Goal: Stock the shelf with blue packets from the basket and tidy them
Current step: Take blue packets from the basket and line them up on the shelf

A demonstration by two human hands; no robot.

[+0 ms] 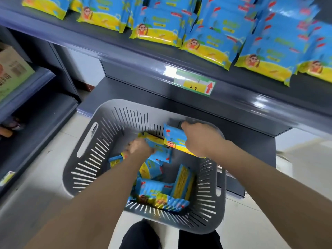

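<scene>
A grey slotted basket (100, 141) stands on the floor below the shelf and holds several blue-and-yellow packets (154, 191). My right hand (199, 139) grips one blue packet (173, 137) lifted near the basket's far rim. My left hand (140, 146) reaches into the basket and grips another blue packet (161, 153). Above, the dark shelf (136, 62) carries a row of the same blue packets (158, 26), some overlapping and leaning.
A green-and-yellow price tag with a red arrow (195, 83) sits on the shelf edge. A cardboard box (12, 69) stands on a shelf unit at the left. A lower dark shelf (251, 141) runs behind the basket. Pale floor tiles surround the basket.
</scene>
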